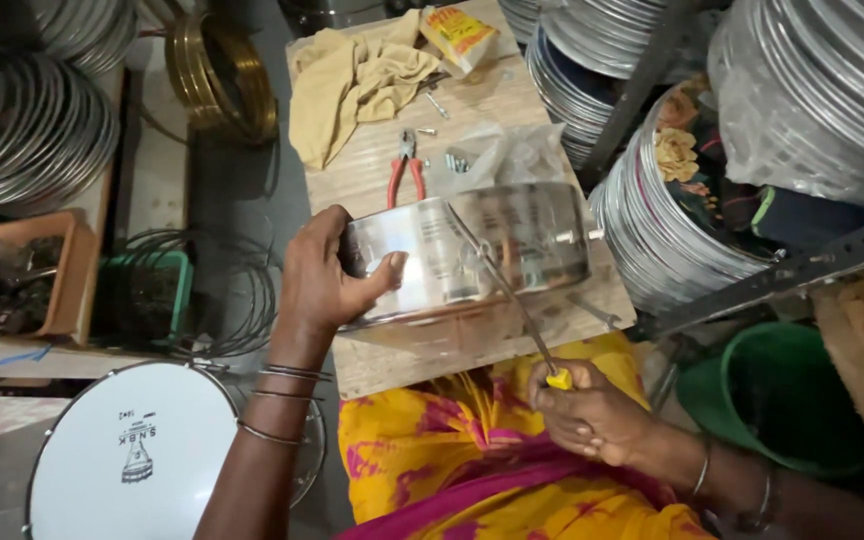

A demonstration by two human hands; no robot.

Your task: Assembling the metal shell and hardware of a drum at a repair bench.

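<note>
- Left hand (324, 275): closed round the near-left rim of a shiny metal drum shell (472, 255), thumb pressed on its outer wall, bangles on the wrist.
- Drum shell: rested on its side on the wooden worktop (472, 100), directly ahead of both hands, open end turned left toward the gripping hand.
- Right hand (592, 415): clenched over the yellow handle of a screwdriver (517, 300), held low above the lap, nearer the body than the left.
- Screwdriver: long axis slanted from lower right up to upper left, shaft crossing the shell's wall, tip close to the upper rim; exact contact point too small to tell.
- Red-handled pliers (407, 170): lay beyond the shell, handles pointed toward the person, loose screws beside them.
- Clear plastic bag (507, 150): crumpled just behind the shell, small metal parts inside.
- Tan cloth (352, 85): bunched at the far-left corner of the worktop.
- Small carton (459, 35): yellow and orange, rectangular, at the far edge beside the cloth.
- White-headed drum (132, 455): lower left, dark printed emblem near its centre.
- Stacked metal rings (32, 130): far left and right.
</note>
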